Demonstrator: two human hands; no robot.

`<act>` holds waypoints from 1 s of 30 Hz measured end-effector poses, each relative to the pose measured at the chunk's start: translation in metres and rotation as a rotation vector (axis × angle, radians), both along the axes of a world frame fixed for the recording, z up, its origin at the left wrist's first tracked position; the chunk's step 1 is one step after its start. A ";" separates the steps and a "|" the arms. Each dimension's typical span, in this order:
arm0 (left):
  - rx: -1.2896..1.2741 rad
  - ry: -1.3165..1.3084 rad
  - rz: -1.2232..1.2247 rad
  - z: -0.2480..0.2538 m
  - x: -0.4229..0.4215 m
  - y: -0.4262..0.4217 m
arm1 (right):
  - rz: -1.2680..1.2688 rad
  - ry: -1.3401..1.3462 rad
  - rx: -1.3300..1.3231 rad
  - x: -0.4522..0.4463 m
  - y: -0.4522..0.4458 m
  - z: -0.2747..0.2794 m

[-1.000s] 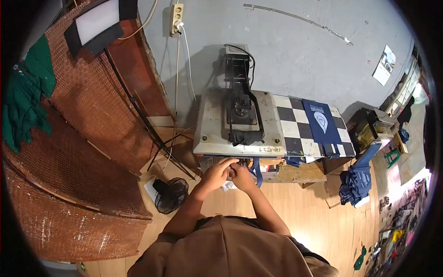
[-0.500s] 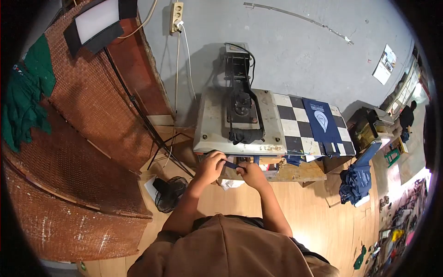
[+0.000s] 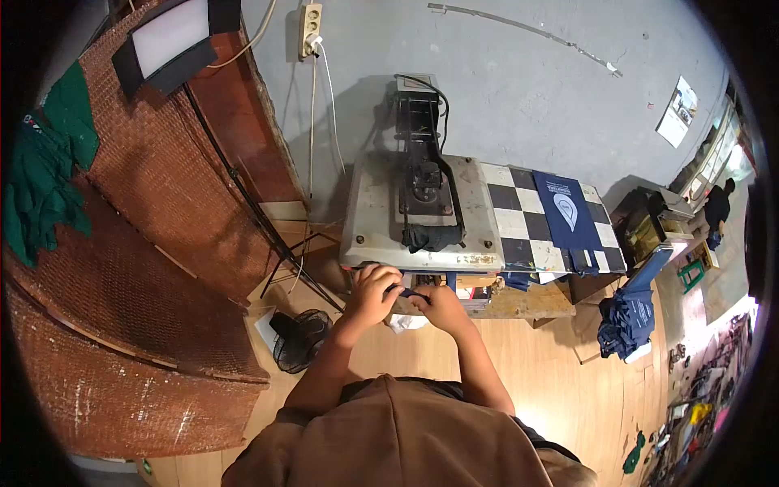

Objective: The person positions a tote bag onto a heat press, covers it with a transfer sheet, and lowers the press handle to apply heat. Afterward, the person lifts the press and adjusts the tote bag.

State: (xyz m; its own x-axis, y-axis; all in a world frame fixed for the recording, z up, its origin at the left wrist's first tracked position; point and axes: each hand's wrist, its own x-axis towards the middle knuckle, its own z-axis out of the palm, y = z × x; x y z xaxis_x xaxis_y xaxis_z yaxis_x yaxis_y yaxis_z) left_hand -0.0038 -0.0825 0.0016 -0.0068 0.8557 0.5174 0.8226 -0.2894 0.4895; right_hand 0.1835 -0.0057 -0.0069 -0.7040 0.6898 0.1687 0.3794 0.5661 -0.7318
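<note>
In front of the heat press, my left hand curls its fingers around one end of a narrow strip of dark navy cloth. My right hand pinches the strip's other end, so it stretches between both hands. The rest of the cloth is hidden under the press's front edge. On the checkered board to the right lies a flat navy cloth bag with a white print. The press's black padded handle is just beyond my hands.
Several navy printed pieces hang in a bunch at the right. A black fan stands on the floor at left, near a lamp stand. Woven panels line the left side. A person is far off at right.
My left hand's fingers have spread and shifted slightly over the cloth. The strip between my hands shows less than before. My right hand has turned a little; the press and bag have not moved.
</note>
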 end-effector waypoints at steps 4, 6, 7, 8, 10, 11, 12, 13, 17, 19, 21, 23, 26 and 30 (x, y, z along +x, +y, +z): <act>0.025 -0.035 0.005 0.005 -0.007 -0.002 | -0.021 -0.040 0.024 0.007 0.003 0.004; 0.044 -0.002 0.016 0.006 -0.010 -0.002 | -0.037 -0.041 0.019 0.009 0.004 0.005; 0.045 -0.002 0.015 0.004 -0.012 -0.002 | -0.032 -0.024 0.005 0.011 0.005 0.005; 0.044 -0.013 0.018 0.003 -0.014 -0.002 | -0.027 -0.007 -0.009 0.012 0.006 0.006; 0.042 -0.023 0.020 0.001 -0.016 -0.002 | -0.036 0.011 -0.010 0.014 0.007 0.008; 0.033 -0.009 0.036 0.001 -0.016 -0.003 | -0.045 0.029 -0.011 0.015 0.007 0.009; 0.024 0.005 0.052 0.002 -0.015 -0.003 | -0.046 0.029 -0.012 0.015 0.007 0.007; 0.024 0.005 0.051 0.006 -0.013 -0.003 | -0.050 0.034 0.000 0.014 0.007 0.004; 0.056 0.003 -0.001 0.024 0.011 -0.006 | -0.019 0.011 0.031 0.011 0.006 0.002; 0.073 0.048 -0.017 0.016 0.016 -0.004 | -0.021 0.013 0.024 0.007 0.004 0.000; 0.036 0.067 -0.006 0.008 0.019 -0.001 | -0.026 0.014 0.018 0.008 0.002 0.003; 0.057 0.043 -0.012 0.005 0.016 0.002 | -0.017 -0.002 0.021 0.011 -0.001 0.014; 0.018 -0.019 -0.032 0.002 0.009 0.005 | -0.018 0.102 0.092 0.018 0.004 0.003; 0.026 -0.038 -0.018 0.002 0.004 0.004 | -0.023 0.150 0.076 0.023 0.009 0.002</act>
State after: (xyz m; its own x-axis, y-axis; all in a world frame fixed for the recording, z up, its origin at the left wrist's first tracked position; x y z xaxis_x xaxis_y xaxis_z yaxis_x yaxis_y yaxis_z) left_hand 0.0005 -0.0787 0.0032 -0.0118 0.8423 0.5389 0.7981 -0.3167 0.5125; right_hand 0.2062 0.0036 -0.0051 -0.6512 0.6866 0.3233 0.2821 0.6145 -0.7367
